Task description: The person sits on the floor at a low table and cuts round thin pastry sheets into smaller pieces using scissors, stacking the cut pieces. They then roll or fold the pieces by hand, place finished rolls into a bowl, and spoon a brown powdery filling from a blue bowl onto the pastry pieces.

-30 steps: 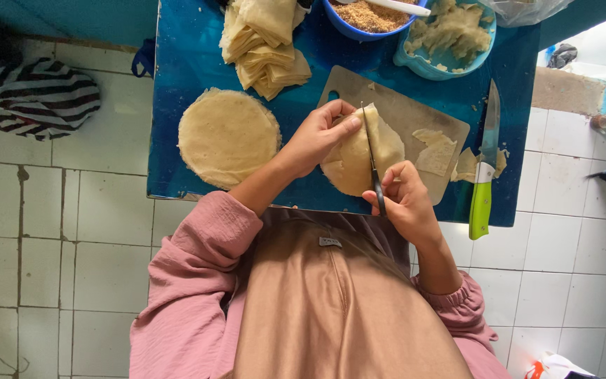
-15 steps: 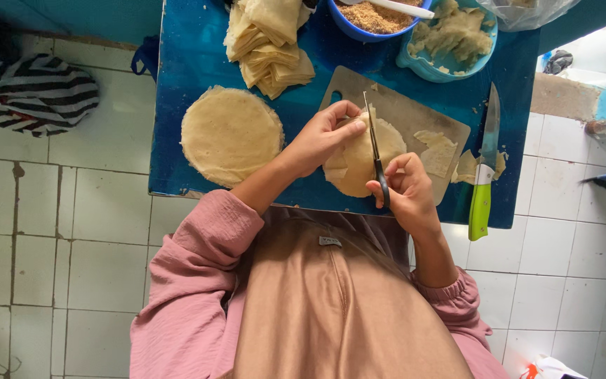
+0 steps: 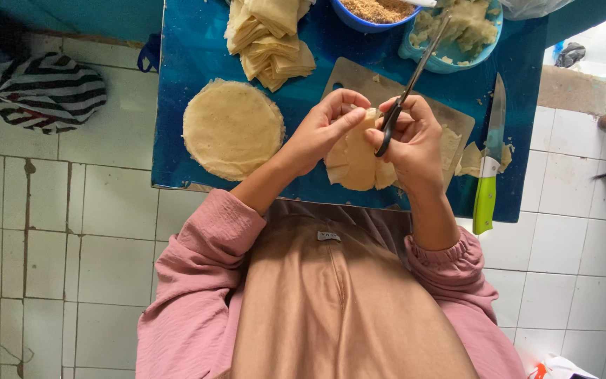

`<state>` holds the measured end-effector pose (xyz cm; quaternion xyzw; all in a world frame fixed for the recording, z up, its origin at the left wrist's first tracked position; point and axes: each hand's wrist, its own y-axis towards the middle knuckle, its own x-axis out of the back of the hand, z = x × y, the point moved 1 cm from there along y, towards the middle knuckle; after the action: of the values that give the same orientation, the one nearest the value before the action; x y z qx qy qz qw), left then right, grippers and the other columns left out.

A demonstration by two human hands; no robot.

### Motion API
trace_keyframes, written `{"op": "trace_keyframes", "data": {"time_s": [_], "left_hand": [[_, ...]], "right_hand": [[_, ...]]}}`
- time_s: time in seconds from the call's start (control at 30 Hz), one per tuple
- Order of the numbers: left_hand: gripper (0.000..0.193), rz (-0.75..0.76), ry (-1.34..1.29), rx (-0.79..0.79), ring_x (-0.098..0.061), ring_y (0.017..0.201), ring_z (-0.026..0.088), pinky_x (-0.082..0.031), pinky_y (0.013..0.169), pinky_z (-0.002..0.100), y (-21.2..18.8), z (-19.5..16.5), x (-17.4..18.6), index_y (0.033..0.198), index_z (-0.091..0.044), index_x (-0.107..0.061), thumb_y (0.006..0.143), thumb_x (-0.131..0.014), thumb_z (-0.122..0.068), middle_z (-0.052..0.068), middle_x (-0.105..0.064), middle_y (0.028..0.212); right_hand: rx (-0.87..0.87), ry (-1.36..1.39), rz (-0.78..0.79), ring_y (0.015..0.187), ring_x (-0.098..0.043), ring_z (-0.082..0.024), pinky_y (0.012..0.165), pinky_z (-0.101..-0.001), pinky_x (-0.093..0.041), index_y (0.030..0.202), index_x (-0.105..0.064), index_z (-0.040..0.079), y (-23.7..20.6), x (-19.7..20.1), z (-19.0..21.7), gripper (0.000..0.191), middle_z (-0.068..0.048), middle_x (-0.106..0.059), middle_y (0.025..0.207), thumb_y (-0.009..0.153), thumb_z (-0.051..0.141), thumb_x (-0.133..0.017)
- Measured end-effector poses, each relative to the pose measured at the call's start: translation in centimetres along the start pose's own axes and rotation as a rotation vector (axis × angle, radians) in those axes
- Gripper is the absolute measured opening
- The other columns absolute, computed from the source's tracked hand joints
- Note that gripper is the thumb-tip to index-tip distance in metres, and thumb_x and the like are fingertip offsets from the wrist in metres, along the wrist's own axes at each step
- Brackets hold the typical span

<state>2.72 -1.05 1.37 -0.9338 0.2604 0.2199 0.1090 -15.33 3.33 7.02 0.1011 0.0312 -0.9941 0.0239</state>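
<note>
A blue table (image 3: 198, 42) fills the upper part of the view, its far edge cut off by the top of the frame, standing on a white tiled floor (image 3: 50, 245). A person in a pink long-sleeved top (image 3: 198, 281) leans over it; the lower body is cut off at the bottom edge. On the floor at upper left lies a black-and-white striped cloth (image 3: 43, 91). On the table, left of the hands, sits a round stack of pale wrappers (image 3: 233, 128); beyond it a pile of folded wrappers (image 3: 268, 38), partly out of frame. A wooden cutting board (image 3: 359, 81) lies under the hands, largely hidden by them. A blue bowl of brown crumbs (image 3: 376, 14) and a light-blue bowl of pale scraps (image 3: 457, 31) are both cropped at the top. A green-handled knife (image 3: 489, 161) rests at the right of the board, beside loose wrapper trimmings (image 3: 471, 158). The left hand (image 3: 320, 130) pinches the upper edge of the cut wrapper pieces (image 3: 355, 161), held over the board. The right hand (image 3: 412, 144) is closed around the handles of the scissors (image 3: 408, 88), blades pointing away toward the bowls; whether the blades are fully closed is hard to make out. The two hands nearly touch.
</note>
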Motion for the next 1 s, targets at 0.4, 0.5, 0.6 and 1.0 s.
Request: {"op": "trace_keyframes", "data": {"time_s": [0.4, 0.5, 0.6, 1.0], "left_hand": [[0.054, 0.197, -0.365, 0.286, -0.067, 0.112, 0.013, -0.056, 0.096, 0.033, -4.1, -2.1, 1.3, 0.139, -0.004, -0.057, 0.097, -0.071, -0.033, 0.004, -0.067, 0.125], [0.056, 0.156, -0.324, 0.209, -0.066, 0.109, 0.012, -0.055, 0.09, 0.03, -5.1, -1.4, -0.1, 0.141, -0.002, -0.056, 0.092, -0.08, -0.015, 0.004, -0.067, 0.125], [0.052, -0.029, -0.208, 0.293, -0.067, 0.102, 0.011, -0.056, 0.081, 0.027, -5.4, -1.3, -1.2, 0.137, 0.0, -0.058, 0.09, -0.078, -0.008, 0.005, -0.069, 0.119], [0.035, -0.052, 0.446, 0.344, -0.066, 0.089, 0.005, -0.054, 0.073, 0.022, -5.1, -3.6, 2.0, 0.12, 0.002, -0.067, 0.09, -0.073, -0.015, 0.001, -0.072, 0.102]], "right_hand": [[-0.107, 0.461, -0.247, 0.066, -0.069, -0.019, 0.058, -0.0293, -0.058, 0.118, -0.055, 0.002, -1.5, 2.3, -1.7, 0.031, -0.011, -0.068, 0.097, 0.093, -0.004, -0.073], [-0.124, 0.463, -0.272, 0.067, -0.07, -0.02, 0.059, -0.0297, -0.059, 0.118, -0.055, 0.003, -2.0, 2.3, -2.7, 0.031, -0.01, -0.068, 0.097, 0.094, -0.005, -0.072], [-0.111, 0.398, -0.255, 0.067, -0.071, -0.02, 0.059, -0.0296, -0.059, 0.119, -0.055, 0.004, -2.1, 2.4, -2.9, 0.031, -0.01, -0.067, 0.094, 0.095, -0.004, -0.072], [-0.337, -0.405, 0.516, 0.056, -0.052, -0.007, 0.049, -0.0247, -0.037, 0.11, -0.067, 0.005, -9.5, 5.7, -0.1, 0.044, -0.002, -0.06, 0.065, 0.077, 0.025, -0.087]]}}
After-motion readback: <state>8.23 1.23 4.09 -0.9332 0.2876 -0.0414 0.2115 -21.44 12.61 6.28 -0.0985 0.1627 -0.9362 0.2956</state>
